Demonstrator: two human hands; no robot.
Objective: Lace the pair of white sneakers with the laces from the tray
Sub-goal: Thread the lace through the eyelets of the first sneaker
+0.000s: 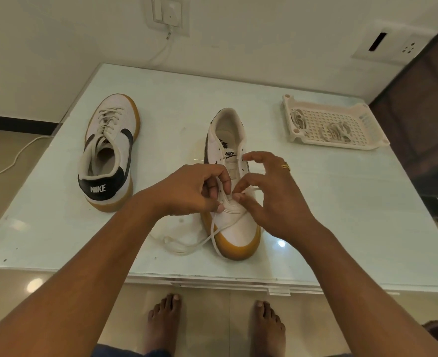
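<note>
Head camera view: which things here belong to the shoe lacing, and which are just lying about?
In the job: sneaker being laced, loose lace, left hand, right hand, laced sneaker, tray, spare laces.
Lying about: wall switch, white cable, wall socket.

This looks like a room in a home. I stand with my bare feet (163, 323) on a smooth, shiny tiled floor (205, 313). In front of me is a low table (187, 104) with a glass top, pushed up close to a plain white wall (58, 47). On the wall is a switch plate (167, 14) with a plug in it. A white cord (14, 158) lies on the floor. Another socket plate (390, 46) is on the right, next to something of dark wood (424, 99); I cannot tell if it is a door or a cupboard.
</note>
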